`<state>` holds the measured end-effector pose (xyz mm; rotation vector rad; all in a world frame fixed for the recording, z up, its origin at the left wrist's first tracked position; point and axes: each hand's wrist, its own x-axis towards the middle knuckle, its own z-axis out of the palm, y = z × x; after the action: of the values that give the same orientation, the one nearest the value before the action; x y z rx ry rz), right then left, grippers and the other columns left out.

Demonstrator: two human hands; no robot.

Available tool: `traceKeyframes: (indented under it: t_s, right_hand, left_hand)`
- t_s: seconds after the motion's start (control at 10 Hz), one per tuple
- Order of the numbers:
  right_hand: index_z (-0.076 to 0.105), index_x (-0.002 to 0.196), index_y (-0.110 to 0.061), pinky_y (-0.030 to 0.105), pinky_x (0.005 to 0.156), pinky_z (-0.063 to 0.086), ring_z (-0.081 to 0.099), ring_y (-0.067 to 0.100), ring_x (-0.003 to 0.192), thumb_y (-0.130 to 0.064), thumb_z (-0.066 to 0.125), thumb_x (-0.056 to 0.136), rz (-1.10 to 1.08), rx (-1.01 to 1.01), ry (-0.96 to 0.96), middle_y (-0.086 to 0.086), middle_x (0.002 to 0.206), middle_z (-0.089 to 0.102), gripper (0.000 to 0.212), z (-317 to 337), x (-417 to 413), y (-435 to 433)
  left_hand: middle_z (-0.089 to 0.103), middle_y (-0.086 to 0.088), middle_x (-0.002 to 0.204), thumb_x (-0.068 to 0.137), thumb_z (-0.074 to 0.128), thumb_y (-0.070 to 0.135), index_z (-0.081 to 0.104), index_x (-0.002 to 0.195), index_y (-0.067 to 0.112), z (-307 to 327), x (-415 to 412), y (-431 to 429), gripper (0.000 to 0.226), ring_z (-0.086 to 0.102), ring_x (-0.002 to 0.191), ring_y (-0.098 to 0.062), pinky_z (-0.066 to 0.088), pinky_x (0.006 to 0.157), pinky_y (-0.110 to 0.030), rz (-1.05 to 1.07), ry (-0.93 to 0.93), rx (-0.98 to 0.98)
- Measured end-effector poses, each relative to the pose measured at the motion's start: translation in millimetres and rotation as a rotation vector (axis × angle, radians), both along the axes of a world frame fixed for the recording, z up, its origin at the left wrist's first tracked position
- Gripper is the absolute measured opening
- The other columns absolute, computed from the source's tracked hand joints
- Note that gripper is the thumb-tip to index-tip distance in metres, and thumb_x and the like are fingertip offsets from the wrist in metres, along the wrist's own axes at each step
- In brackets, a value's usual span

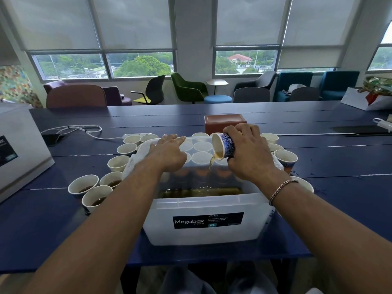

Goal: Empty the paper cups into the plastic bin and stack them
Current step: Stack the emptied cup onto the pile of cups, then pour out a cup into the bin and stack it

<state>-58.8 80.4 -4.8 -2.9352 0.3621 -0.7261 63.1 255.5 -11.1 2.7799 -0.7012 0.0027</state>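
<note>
At the near edge of the dark blue table (339,160) stands the translucent plastic bin (203,236), with a black label on its near wall and a shallow pool of brown liquid (201,191) in its bottom. Just left of the bin, a cluster of paper cups (96,197) stands upright, the nearest ones holding dark liquid. The hands are apart, both over the bin. The left hand (167,153) lies with straight fingers on the bin's far left rim. The right hand (248,151) grips a blue patterned cup (224,146), tipped on its side with its mouth to the left, and a thin brown stream (211,163) falls from its lip into the bin. More cups (285,158) stand by the bin's right side and beyond its far wall. Behind them sit a brown box (224,122) and a white power strip (135,135). A white carton (19,149) is at the left edge.
</note>
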Motion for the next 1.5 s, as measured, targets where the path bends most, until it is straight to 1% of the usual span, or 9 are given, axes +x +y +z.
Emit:
traceKeyframes:
  t_s: [0.4,0.6,0.7,0.8,0.9,1.0,1.1,1.3,1.5]
  right_hand:
    - [0.051,0.133,-0.021,0.055,0.108,0.033,0.034,0.039,0.136,-0.025,0.087,0.063,0.044,-0.151,-0.26,0.018,0.143,0.042,0.08,1.9,3.3,5.4]
    - [0.036,0.141,-0.028,0.049,0.115,0.02,0.034,0.029,0.135,-0.039,0.074,0.077,-0.006,-0.19,-0.125,0.008,0.146,0.041,0.076,4.9,0.3,6.0]
    - [0.03,0.139,-0.03,0.048,0.11,0.033,0.055,0.024,0.121,-0.054,0.07,0.078,0.016,0.067,-0.1,0.001,0.134,0.056,0.077,3.1,-4.4,0.7]
    - [0.031,0.136,-0.029,0.04,0.095,0.05,0.06,0.023,0.111,-0.059,0.073,0.073,0.022,0.29,-0.213,0.001,0.13,0.058,0.081,7.3,-11.4,-10.4]
    - [0.039,0.132,-0.025,0.03,0.084,0.046,0.052,0.018,0.109,-0.058,0.076,0.07,-0.012,0.278,-0.271,0.001,0.126,0.054,0.079,15.8,-21.4,-25.7]
    - [0.03,0.139,-0.026,0.035,0.084,0.048,0.05,0.023,0.115,-0.05,0.077,0.074,-0.019,0.332,-0.311,0.003,0.132,0.05,0.084,25.5,-39.4,-46.3]
    - [0.018,0.145,-0.031,0.04,0.088,0.05,0.05,0.027,0.119,-0.043,0.077,0.075,-0.07,0.362,-0.326,0.004,0.14,0.046,0.092,29.0,-61.9,-70.2]
    - [0.025,0.144,-0.029,0.03,0.081,0.04,0.053,0.028,0.115,-0.041,0.073,0.077,-0.173,0.417,-0.244,0.003,0.137,0.049,0.084,10.5,-96.1,-104.6]
    - [0.022,0.14,-0.031,0.033,0.08,0.046,0.056,0.028,0.107,-0.046,0.073,0.075,-0.212,0.483,-0.104,0.004,0.13,0.051,0.084,-23.9,-107.9,-110.3]
  left_hand:
    - [0.015,0.004,0.165,0.098,0.053,0.029,0.023,0.155,0.032,-2.5,1.2,-0.3,0.064,0.009,0.152,-0.024,0.008,0.121,-0.055,0.003,0.001,-0.026]
    - [0.019,0.003,0.164,0.101,0.047,0.033,0.029,0.153,0.031,-1.7,0.5,-0.1,0.055,0.011,0.151,-0.024,0.007,0.12,-0.056,0.015,0.0,-0.04]
    - [0.04,0.0,0.155,0.104,0.039,0.038,0.049,0.142,0.028,11.1,-9.8,-10.5,0.04,0.034,0.143,-0.025,0.023,0.118,-0.053,0.023,-0.111,-0.232]
    - [0.063,-0.001,0.131,0.105,0.034,0.041,0.06,0.127,0.025,35.3,-32.4,-36.2,0.037,0.058,0.114,-0.02,0.045,0.098,-0.038,-0.065,-0.096,-0.526]
    - [0.066,0.0,0.115,0.105,0.036,0.041,0.061,0.119,0.024,49.4,-57.3,-69.8,0.033,0.064,0.1,-0.018,0.054,0.092,-0.044,-0.225,0.017,-0.67]
    - [0.065,-0.003,0.122,0.103,0.039,0.039,0.059,0.128,0.021,54.5,-77.0,-104.8,0.037,0.065,0.104,-0.02,0.054,0.093,-0.046,-0.301,0.041,-0.728]
    - [0.064,-0.003,0.126,0.103,0.04,0.04,0.057,0.13,0.023,56.5,-90.4,-135.6,0.037,0.064,0.104,-0.02,0.054,0.094,-0.045,-0.341,0.059,-0.726]
    - [0.063,-0.002,0.129,0.102,0.043,0.036,0.059,0.13,0.024,42.5,-112.2,-177.7,0.034,0.062,0.105,-0.017,0.05,0.09,-0.031,-0.412,0.102,-0.585]
    - [0.061,-0.001,0.134,0.102,0.043,0.037,0.059,0.131,0.025,20.2,-113.6,-189.4,0.035,0.059,0.114,-0.021,0.049,0.099,-0.04,-0.435,0.115,-0.353]
